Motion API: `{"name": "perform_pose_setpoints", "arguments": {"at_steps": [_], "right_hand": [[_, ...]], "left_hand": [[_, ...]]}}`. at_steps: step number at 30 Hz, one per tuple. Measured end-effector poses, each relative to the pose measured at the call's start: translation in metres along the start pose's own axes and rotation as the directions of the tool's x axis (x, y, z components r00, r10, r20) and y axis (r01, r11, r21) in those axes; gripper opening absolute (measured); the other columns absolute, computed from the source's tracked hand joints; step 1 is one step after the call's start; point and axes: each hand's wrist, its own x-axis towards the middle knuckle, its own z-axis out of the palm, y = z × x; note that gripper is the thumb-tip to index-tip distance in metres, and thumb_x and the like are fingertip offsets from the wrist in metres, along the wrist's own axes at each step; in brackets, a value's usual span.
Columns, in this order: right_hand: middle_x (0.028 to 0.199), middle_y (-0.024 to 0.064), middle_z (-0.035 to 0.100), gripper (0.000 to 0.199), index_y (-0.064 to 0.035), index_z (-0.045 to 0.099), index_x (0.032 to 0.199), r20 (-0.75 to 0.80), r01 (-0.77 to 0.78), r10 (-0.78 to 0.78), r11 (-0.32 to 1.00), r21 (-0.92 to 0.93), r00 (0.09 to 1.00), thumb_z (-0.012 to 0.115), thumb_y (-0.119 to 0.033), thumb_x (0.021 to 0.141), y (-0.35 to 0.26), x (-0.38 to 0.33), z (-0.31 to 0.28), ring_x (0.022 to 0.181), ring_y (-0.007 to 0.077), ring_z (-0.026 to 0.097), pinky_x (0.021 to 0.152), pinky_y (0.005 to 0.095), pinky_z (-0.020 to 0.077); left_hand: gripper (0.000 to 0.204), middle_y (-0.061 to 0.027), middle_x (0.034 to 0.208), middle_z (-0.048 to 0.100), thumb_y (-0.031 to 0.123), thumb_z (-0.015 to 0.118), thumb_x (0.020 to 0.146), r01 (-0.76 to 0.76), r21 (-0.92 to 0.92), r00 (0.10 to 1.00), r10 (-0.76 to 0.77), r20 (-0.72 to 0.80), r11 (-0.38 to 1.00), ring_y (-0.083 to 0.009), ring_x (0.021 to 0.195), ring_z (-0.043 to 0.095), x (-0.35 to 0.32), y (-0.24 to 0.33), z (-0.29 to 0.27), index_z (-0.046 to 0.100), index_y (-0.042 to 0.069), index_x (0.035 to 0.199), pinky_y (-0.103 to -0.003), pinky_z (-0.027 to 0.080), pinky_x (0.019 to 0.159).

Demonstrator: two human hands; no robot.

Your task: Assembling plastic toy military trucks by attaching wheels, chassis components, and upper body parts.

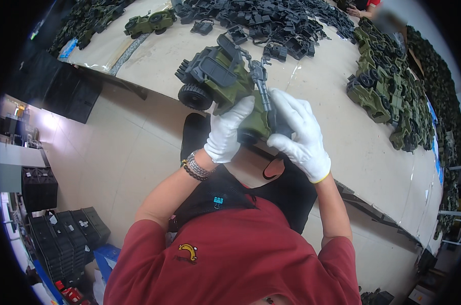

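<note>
Two gloved hands — left hand (225,133), right hand (302,136) — fingers gripping one toy jeep (221,76).

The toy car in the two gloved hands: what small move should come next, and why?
Probably press the grey gun down onto the toy car. The right hand pinches the gun at the car's top, the left hand grips the green body, and the gun stands tilted, seemingly not seated yet.

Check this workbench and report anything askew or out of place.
Nothing stands out. Both gloved hands, left hand and right hand, grip one green toy truck; dark parts and finished trucks lie heaped on the table.
</note>
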Motion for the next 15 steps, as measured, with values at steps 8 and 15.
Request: {"name": "perform_pose_setpoints", "arguments": {"at_steps": [8, 15], "right_hand": [[0.142, 0.0215, 0.053, 0.082, 0.0033, 0.047, 0.143, 0.003, 0.107, -0.107, 0.992, -0.060, 0.994, 0.059, -0.058, 0.090, 0.003, -0.001, 0.000, 0.110, 0.0388, 0.054, 0.099, 0.0447, 0.0434], [0.145, 0.0224, 0.049, 0.088, 0.0006, 0.045, 0.145, 0.083, 0.044, -0.033, 0.990, -0.135, 0.996, 0.059, -0.063, 0.086, -0.005, 0.003, -0.010, 0.112, 0.0416, 0.054, 0.097, 0.0447, 0.0436]], "left_hand": [[0.037, -0.0029, 0.117, 0.067, 0.007, 0.074, 0.091, 0.061, 0.083, 0.998, -0.062, 0.004, 0.995, -0.0110, 0.103, 0.063, -0.001, 0.014, 0.003, 0.063, 0.002, 0.125, -0.028, 0.051, 0.093], [0.039, -0.0080, 0.115, 0.066, 0.033, 0.057, 0.103, 0.132, -0.001, 0.990, -0.132, 0.044, 0.991, -0.0181, 0.104, 0.065, 0.000, 0.020, 0.019, 0.058, 0.004, 0.128, -0.035, 0.054, 0.092]]}}
